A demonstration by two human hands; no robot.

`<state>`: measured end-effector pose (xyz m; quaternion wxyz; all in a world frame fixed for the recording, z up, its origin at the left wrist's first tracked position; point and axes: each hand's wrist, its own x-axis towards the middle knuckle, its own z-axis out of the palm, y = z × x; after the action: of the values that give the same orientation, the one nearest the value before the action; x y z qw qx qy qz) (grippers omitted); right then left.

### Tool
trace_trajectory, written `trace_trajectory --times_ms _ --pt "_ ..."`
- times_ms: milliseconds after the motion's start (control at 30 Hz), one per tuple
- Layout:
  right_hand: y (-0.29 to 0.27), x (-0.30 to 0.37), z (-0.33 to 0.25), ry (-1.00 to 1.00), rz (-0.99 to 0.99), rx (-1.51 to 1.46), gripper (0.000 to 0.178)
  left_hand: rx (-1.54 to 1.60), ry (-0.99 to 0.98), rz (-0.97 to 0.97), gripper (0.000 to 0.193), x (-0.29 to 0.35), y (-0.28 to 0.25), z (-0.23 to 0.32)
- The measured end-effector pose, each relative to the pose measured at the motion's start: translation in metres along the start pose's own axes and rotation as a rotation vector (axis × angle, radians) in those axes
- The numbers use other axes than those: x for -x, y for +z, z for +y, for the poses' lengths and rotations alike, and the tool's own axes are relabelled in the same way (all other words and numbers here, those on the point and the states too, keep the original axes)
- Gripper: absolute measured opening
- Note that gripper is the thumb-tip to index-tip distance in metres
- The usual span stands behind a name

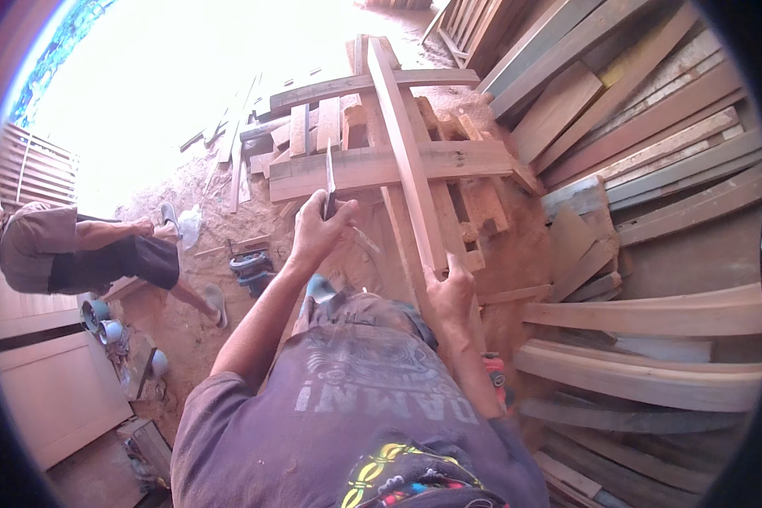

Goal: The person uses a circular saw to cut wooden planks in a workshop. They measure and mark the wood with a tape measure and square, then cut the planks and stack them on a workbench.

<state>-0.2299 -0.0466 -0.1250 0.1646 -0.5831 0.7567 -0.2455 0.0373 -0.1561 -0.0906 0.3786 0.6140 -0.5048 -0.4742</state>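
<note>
My left hand (315, 230) is raised and closed round the dark handle of a knife (330, 173), whose narrow pale blade points away from me. Ahead of me lies a long squared wooden beam (406, 152), running from near my body to the far side. Its near end is in my right hand (452, 292), fingers wrapped round it. The beam rests across two boards, a wide nearer board (339, 172) and a thinner farther board (334, 89). Underneath, a rough wooden stand (483, 203) carries them.
Stacked planks and beams (652, 165) fill the right side. A blue-and-black power tool (252, 269) sits on the ground at left, and a red tool (497, 379) lies by my right forearm. Another person (102, 254) is at the far left, near wooden panels (63, 394).
</note>
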Motion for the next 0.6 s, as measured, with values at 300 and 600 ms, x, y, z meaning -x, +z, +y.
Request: trace_trajectory --times_ms 300,600 --pt "-0.098 0.138 0.117 0.237 0.059 0.323 0.059 -0.049 0.176 0.423 0.023 0.011 -0.019 -0.016" --pt "-0.157 0.282 0.139 0.981 -0.045 -0.273 0.053 0.088 -0.029 0.349 0.033 -0.01 0.008 -0.024"
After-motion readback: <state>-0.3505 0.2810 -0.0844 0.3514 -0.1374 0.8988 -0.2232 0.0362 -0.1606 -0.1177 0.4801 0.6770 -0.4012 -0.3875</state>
